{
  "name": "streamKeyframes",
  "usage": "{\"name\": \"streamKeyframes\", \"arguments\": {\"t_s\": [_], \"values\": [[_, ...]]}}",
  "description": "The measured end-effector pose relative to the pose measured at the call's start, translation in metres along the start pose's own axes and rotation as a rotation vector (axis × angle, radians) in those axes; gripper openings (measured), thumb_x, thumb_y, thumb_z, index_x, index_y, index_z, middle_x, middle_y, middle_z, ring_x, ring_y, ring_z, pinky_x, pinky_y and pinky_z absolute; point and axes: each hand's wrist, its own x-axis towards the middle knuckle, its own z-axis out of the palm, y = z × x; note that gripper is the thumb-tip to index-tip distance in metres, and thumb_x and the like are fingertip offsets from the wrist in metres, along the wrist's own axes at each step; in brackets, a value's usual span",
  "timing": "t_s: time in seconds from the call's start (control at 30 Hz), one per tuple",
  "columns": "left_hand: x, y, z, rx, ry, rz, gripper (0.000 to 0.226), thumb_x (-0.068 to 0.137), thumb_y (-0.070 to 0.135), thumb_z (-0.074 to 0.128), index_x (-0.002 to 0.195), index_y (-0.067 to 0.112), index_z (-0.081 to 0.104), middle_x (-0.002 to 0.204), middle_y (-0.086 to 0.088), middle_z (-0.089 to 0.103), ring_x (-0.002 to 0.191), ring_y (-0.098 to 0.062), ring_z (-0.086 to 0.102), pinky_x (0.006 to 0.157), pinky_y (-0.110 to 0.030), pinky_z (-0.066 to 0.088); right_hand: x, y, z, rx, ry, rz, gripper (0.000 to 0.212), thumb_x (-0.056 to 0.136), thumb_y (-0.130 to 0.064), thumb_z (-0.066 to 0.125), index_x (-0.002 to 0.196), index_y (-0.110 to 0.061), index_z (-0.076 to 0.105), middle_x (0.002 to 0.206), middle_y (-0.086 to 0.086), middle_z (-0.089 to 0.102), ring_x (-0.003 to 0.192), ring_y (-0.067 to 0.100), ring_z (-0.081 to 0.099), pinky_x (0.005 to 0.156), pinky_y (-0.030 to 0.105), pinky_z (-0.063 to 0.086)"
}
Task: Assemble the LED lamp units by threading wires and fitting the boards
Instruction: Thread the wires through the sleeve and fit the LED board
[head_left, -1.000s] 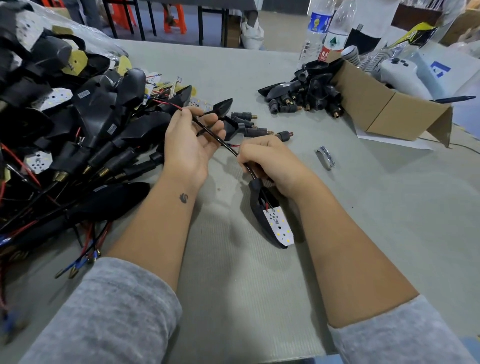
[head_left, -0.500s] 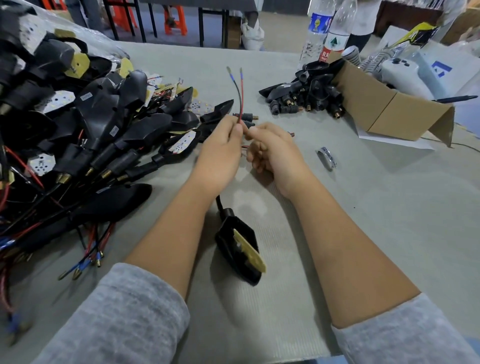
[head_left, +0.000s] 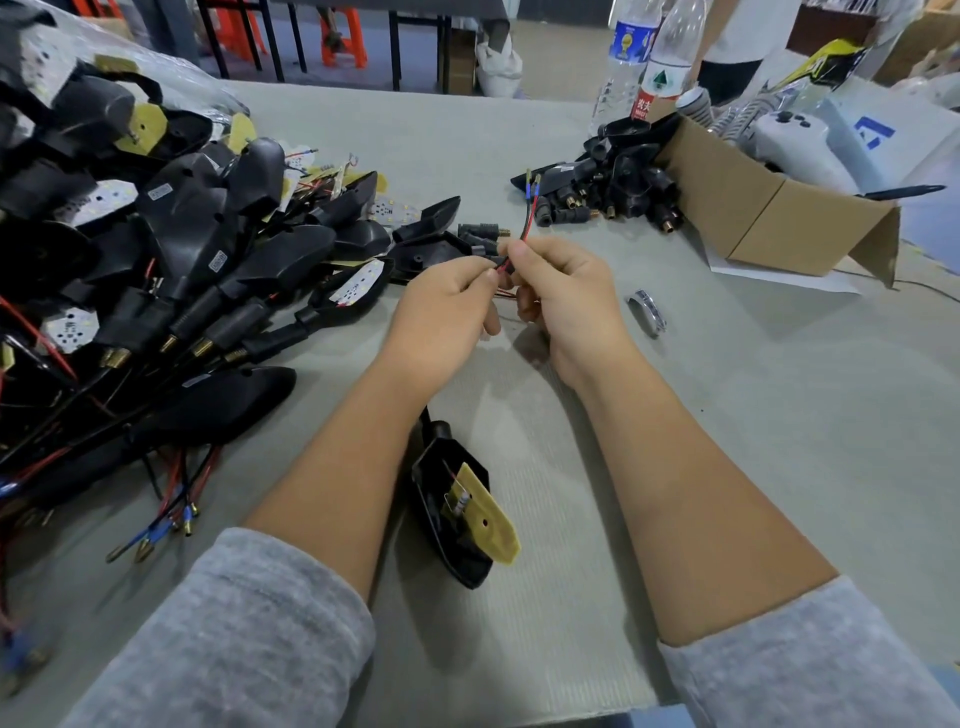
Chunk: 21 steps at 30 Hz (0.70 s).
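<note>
Now the lamp housing (head_left: 453, 512) lies below the grip between the forearms, flipped board (head_left: 488, 512) up, yellow back showing. Left hand (head_left: 441, 306) and right hand (head_left: 561, 296) pinch the wire pair (head_left: 525, 234) together; tips poke above, shorter than a moment ago, threading nearly through.

Grey table (head_left: 779, 467) fills most of frame. Beyond its far edge, top of frame: greyish floor (head_left: 550, 47), black metal table legs (head_left: 270, 36), orange stools (head_left: 340, 36) upper left, white sack (head_left: 498, 65) on the floor top centre. Light even, soft shadows.
</note>
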Motion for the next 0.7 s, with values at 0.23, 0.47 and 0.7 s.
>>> {"name": "streamKeyframes", "arguments": {"t_s": [0.23, 0.47, 0.7], "values": [[0.003, 0.002, 0.003, -0.175, 0.159, -0.080, 0.030, 0.101, 0.008, 0.037, 0.083, 0.023, 0.056, 0.075, 0.004, 0.066, 0.052, 0.003, 0.056, 0.050, -0.019, 0.046, 0.001, 0.002, 0.001, -0.135, 0.002, -0.017, 0.015, 0.093, -0.008, 0.060, 0.083, 0.000, 0.067, 0.062, 0.004, 0.048, 0.050, 0.009, 0.041, 0.048, 0.018, 0.035], [0.006, 0.003, -0.004, -0.206, 0.243, -0.093, 0.024, 0.088, -0.002, 0.053, 0.080, 0.019, 0.061, 0.073, 0.004, 0.064, 0.048, 0.007, 0.051, 0.051, -0.009, 0.037, -0.002, 0.002, 0.006, -0.309, -0.029, -0.059, 0.017, 0.090, -0.013, 0.063, 0.075, -0.017, 0.068, 0.059, -0.007, 0.055, 0.054, 0.008, 0.046, 0.050, 0.018, 0.039], [0.007, 0.001, -0.006, -0.204, 0.300, -0.164, 0.030, 0.085, 0.000, 0.048, 0.072, 0.024, 0.060, 0.071, 0.003, 0.065, 0.057, -0.005, 0.053, 0.062, -0.024, 0.043, 0.007, 0.004, -0.008, -0.547, 0.356, -0.154, 0.029, 0.088, -0.009, 0.047, 0.092, -0.030, 0.066, 0.102, -0.006, 0.064, 0.097, 0.012, 0.057, 0.086, 0.032, 0.047]]}}
